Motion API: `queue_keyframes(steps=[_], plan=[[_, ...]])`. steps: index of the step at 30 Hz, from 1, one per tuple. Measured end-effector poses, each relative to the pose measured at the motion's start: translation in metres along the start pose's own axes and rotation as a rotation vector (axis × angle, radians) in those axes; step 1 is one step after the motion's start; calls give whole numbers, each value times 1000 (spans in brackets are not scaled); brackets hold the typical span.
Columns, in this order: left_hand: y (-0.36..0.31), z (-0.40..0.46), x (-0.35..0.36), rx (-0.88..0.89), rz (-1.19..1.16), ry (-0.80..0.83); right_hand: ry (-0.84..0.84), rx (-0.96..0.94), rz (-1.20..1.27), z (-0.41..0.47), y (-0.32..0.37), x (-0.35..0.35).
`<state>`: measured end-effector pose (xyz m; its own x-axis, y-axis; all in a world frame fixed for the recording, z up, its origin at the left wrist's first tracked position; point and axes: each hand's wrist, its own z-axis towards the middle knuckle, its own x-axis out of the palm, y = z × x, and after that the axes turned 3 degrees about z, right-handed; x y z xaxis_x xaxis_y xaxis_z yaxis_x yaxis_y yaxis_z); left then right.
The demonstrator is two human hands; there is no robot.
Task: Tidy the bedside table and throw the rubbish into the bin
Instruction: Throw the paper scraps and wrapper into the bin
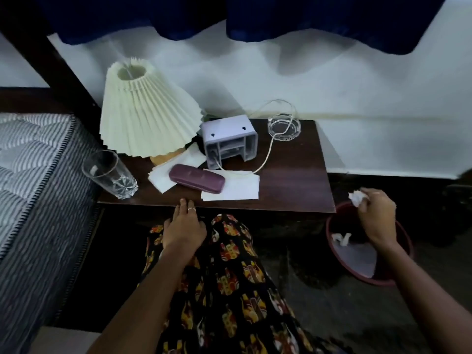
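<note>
Crumpled paper: a small white wad (356, 197) pinched at the tips of the right hand (375, 215), held in the air over the far rim of the bin.
Bin: a round red bin (334, 251) on the floor to the right of the counter, directly under the right hand; white scraps (341, 238) already lie inside against a pale liner.
Key relation: the wad sits above the bin's opening, towards its back edge, so by my reading a simple release should drop it in, though near the rim rather than the middle.
Right fingers: curled and clamped on the wad.
Left hand: the left hand (185, 226) lies at the counter's front edge, fingers straight and together, holding nothing; it is the nearer hand to what remains on top.
Counter: dark wood (293, 185), carrying loose white papers (229, 190), a purple glasses case (196, 181) lying across them with its long axis left to right, a drinking glass (109, 175) at the left corner, a pleated lamp (145, 111), a grey box (228, 140) with a white cord, and a glass ashtray (284, 127).
Room: a striped mattress (33, 187) at the left, a white wall and blue curtain behind.
Progress: tidying looks only partly done.
</note>
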<state>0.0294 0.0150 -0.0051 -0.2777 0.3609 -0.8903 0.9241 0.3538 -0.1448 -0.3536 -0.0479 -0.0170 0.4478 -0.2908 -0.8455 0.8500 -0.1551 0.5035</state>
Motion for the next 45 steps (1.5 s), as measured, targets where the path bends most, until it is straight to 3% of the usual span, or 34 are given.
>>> queue_keyframes(steps=[5,13,17,21,26,31,37,41,45], plan=[[-3,1,-3,-12,-22,-16,165,133,-66,-8,-45,22],[-1,7,-7,-79,-27,-20,220,300,-82,5,-55,27],[1,12,-7,-133,-74,-42,93,45,-27,58,5,22],[-3,19,-7,-172,-85,-40,-12,-269,235,115,121,20],[-9,28,-10,-185,82,-71,267,-623,315,161,253,63],[-10,34,-14,-181,160,-40,518,-652,245,199,320,137],[-8,46,-20,-172,194,-22,797,-702,77,217,351,199],[-9,49,-21,-161,187,-47,867,-772,-44,218,371,224],[-11,48,-18,-282,99,0,898,-812,-75,215,386,233]])
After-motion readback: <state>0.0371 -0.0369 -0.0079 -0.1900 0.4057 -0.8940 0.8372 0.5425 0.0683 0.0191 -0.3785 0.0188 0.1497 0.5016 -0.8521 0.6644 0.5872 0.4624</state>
